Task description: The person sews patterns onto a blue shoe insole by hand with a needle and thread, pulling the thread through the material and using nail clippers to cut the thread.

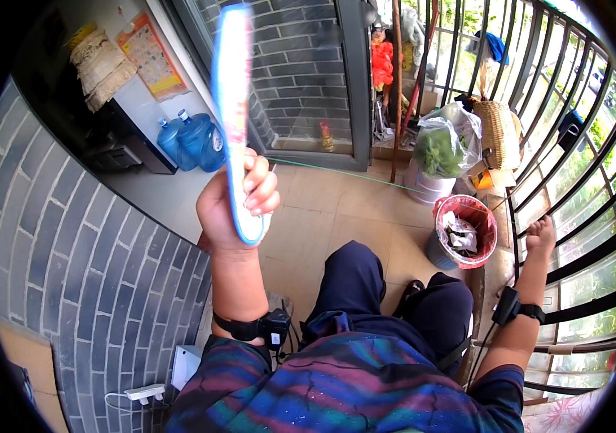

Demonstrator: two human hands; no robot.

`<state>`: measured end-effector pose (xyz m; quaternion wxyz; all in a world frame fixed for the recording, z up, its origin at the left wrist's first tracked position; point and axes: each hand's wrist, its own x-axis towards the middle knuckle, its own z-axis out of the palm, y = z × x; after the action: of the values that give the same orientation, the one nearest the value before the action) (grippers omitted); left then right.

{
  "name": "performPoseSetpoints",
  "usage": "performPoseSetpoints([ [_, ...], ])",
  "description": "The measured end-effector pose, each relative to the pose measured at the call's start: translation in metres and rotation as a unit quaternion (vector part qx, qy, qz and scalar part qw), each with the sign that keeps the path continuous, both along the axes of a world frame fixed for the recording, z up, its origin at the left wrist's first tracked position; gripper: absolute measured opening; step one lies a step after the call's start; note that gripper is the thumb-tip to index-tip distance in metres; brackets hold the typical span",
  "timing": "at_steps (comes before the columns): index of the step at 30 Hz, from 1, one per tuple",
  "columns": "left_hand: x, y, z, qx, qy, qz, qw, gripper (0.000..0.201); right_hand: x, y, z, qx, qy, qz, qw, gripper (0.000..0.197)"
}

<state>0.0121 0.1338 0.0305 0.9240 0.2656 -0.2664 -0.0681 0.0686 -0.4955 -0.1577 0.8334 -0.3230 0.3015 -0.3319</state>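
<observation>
My left hand [239, 198] is raised in front of me, its fingers wrapped round the rounded lower end of a hand fan [231, 94]. The fan is flat and white with a blue rim and reddish print; it stands upright, turned nearly edge-on, and its upper part is blurred. Out to the right, my right hand [541, 235] is closed beside the dark bars of the railing [575, 224]. Whether anything lies inside those curled fingers is hidden. Both forearms wear a black strap with a small device.
A bin [445, 249] with a red liner holds crumpled waste. Behind it, a clear bag of greens [441, 148] rests on a white bucket [427, 189], near a wicker basket [499, 133]. Blue water bottles [191, 141] stand left. A green string [344, 170] crosses the floor area.
</observation>
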Motion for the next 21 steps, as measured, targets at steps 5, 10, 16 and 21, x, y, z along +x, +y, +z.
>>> performPoseSetpoints([
  [5,-0.001,-0.037,-0.011,-0.05,0.03,-0.148,0.987,0.038,0.01,0.043,0.028,-0.079,0.069,-0.041,0.994,0.021],
  [10,0.008,-0.089,-0.014,-0.134,0.052,-0.38,0.914,0.031,-0.028,0.194,0.138,-0.334,-0.119,0.117,0.928,0.01],
  [16,-0.001,-0.114,-0.008,-0.095,0.061,-0.449,0.887,0.033,-0.104,0.33,0.221,-0.676,-0.229,0.19,0.674,0.011],
  [21,-0.013,-0.118,-0.012,-0.094,0.164,-0.438,0.879,0.037,-0.099,0.348,0.218,-0.754,-0.37,0.097,0.533,0.035],
])
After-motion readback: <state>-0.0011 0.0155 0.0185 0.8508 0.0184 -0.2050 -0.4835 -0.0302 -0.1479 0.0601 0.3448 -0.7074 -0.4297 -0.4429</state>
